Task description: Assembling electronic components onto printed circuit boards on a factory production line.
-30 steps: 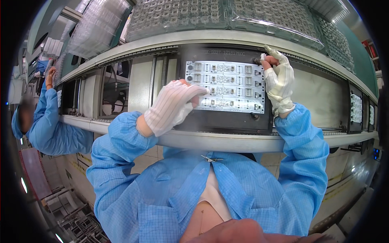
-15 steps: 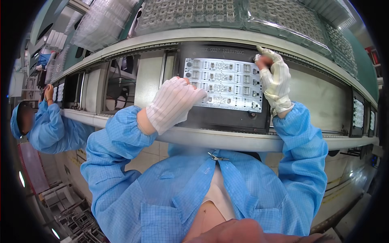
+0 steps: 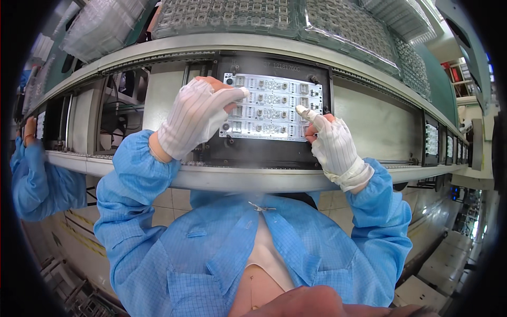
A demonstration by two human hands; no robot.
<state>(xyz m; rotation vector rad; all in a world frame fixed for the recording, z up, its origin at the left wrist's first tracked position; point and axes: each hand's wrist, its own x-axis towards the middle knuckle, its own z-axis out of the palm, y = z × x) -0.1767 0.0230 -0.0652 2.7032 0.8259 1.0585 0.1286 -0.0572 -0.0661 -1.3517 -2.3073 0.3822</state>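
A white circuit board panel (image 3: 270,113), with several rows of small parts, lies flat in a black carrier plate (image 3: 264,153). My left hand (image 3: 198,113), in a white striped glove, reaches over the panel's left edge. Its index finger stretches out with the thumb apart below, and the other fingers are bent. At the right end of the panel is my right hand (image 3: 335,145), also gloved, with bare tips on some fingers. Its index finger points onto the board while the rest curl. Neither hand shows anything held. Whether the fingertips touch the board I cannot tell.
The carrier sits between conveyor rails (image 3: 253,178) that run left to right. Clear plastic trays (image 3: 227,18) of small parts stand behind the far rail. More carriers with boards (image 3: 431,140) are at the right. Another person's blue sleeve (image 3: 39,174) is at the left.
My right hand has come down from the panel's upper right corner to its right end. My left hand has moved up along the left edge. The whole view has shifted slightly.
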